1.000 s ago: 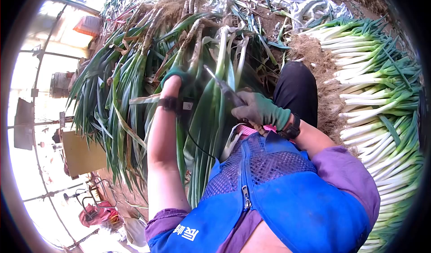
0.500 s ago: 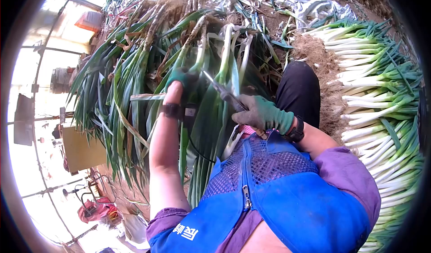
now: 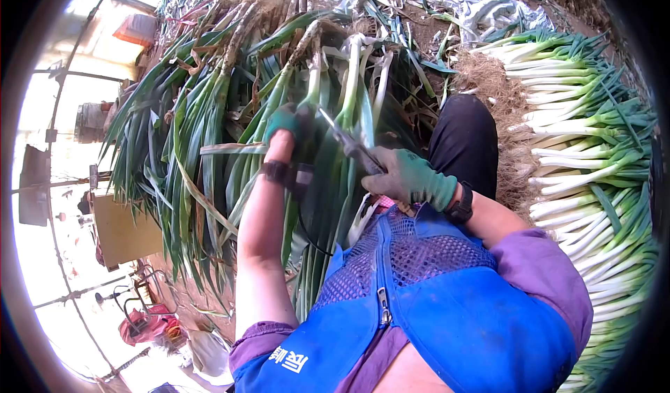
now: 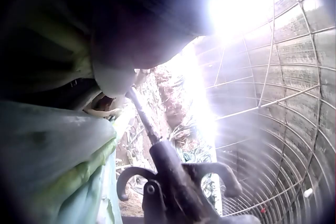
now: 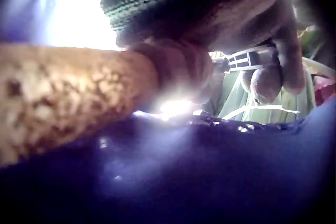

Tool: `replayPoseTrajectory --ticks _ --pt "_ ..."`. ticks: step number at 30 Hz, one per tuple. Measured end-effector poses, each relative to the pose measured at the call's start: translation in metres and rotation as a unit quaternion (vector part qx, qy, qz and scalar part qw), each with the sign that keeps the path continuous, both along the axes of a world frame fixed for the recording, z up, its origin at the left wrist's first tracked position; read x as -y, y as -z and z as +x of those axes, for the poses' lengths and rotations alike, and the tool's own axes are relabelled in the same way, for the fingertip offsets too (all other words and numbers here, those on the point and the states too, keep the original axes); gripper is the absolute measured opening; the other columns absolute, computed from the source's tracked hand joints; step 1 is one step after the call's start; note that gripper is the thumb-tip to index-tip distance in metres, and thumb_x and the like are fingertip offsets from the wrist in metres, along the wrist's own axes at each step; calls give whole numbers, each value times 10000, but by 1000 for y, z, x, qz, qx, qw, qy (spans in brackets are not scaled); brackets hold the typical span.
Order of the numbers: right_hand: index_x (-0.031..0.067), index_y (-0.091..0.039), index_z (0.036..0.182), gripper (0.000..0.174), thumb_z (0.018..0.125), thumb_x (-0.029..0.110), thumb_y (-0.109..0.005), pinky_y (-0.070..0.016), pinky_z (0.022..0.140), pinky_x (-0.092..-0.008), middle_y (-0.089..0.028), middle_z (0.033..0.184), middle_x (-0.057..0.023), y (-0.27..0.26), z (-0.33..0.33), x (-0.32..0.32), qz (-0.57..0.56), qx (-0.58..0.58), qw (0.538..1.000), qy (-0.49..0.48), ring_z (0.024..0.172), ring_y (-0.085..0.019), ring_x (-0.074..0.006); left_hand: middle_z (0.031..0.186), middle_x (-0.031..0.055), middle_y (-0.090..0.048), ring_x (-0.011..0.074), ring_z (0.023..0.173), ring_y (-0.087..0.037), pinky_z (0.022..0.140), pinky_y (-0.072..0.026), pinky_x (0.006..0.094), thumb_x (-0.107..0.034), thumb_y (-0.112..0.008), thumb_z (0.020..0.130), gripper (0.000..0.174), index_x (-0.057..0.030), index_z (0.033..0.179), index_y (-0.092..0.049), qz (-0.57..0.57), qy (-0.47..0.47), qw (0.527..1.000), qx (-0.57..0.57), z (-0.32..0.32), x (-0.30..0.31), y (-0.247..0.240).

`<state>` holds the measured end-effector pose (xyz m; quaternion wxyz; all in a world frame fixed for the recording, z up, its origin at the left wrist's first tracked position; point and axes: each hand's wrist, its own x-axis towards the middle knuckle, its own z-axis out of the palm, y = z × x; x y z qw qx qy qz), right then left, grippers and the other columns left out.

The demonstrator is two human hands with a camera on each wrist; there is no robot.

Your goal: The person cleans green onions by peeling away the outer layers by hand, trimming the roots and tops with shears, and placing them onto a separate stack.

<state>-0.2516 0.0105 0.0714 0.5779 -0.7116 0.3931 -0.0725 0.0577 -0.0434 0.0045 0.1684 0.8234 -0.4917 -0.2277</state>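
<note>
Leek (image 3: pixel 313 79) held to air gun (image 3: pixel 351 144)
Left hand (image 3: pixel 286 122) grips leek, now nearer air gun, which right hand (image 3: pixel 405 175) clasps.

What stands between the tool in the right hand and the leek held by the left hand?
Nothing visible. The right hand holds the tool, its tip aimed at the leek just beside the left hand, which grips it. Whether the tip touches cannot be told.

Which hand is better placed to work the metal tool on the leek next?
Probably the right: the right hand grips the metal tool, its tip pointing at the leek that the left hand holds.
</note>
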Motion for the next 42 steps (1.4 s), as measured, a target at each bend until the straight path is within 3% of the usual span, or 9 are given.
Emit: replayPoseTrajectory --ticks 6,10,18,22,29,30,33,37,42 --pt "23 -624 1060 472 783 401 -681 -486 723 -401 -626 792 -166 2 -1 -2 5 -17 1000 -8 757 -634 -290 829 180 -729 305 786 -698 755 -517 432 -491 -606 857 498 -17 920 -746 -33 -8 999 26 -6 -3 0" --pt "17 -633 1071 485 782 404 -677 -493 722 -390 -639 803 -165 7 -2 -3 -8 -7 1000 5 772 -651 -260 995 264 -712 381 976 -691 889 -512 436 -493 -560 835 555 7 1000 -737 28 -48 998 -17 -6 5 -4" --pt "24 -644 893 403 765 404 -684 -511 674 -375 -657 754 -108 50 44 78 -11 -26 998 63 724 -660 -226 968 204 -725 262 854 -704 763 -542 370 -444 -758 777 542 33 1031 -718 127 -5 988 -82 -12 2 -17" --pt "17 -652 882 418 763 416 -690 -514 653 -359 -656 723 -92 64 54 103 4 12 997 72 702 -657 -200 851 80 -721 166 712 -639 666 -524 339 -359 -760 844 372 -38 1030 -735 109 -15 986 -129 -8 -8 -8" --pt "8 -652 920 367 814 358 -682 -484 677 -306 -655 788 -64 31 4 42 48 51 998 0 719 -623 -148 1078 95 -714 177 882 -670 803 -539 319 -190 -591 965 293 -57 1211 -679 -91 272 957 -44 15 -35 -35" --pt "7 -649 918 355 822 349 -675 -481 683 -301 -653 796 -60 26 0 38 63 49 997 -6 722 -618 -145 1115 89 -709 168 940 -663 846 -526 294 -101 -563 977 325 -51 1288 -643 -28 242 969 -48 -8 -36 -68" --pt "6 -643 913 348 830 343 -659 -477 679 -298 -643 793 -56 25 -4 38 71 55 996 -6 729 -606 -140 1135 94 -703 188 988 -661 857 -525 308 -77 -572 950 353 -54 1299 -619 -20 288 955 -61 25 -28 -21" --pt "14 -652 873 330 814 338 -661 -474 662 -287 -637 779 -54 39 8 59 31 64 995 62 704 -595 -140 1121 99 -701 293 1031 -671 860 -531 371 -82 -587 878 351 -106 1225 -636 22 444 883 152 -22 -33 -83" --pt "-12 -662 853 388 780 369 -664 -467 591 -351 -611 658 -80 58 34 99 -11 40 998 49 613 -584 -193 1164 64 -699 247 979 -684 766 -521 383 -85 -650 776 365 -148 1136 -662 -3 561 779 280 -11 -40 -43"
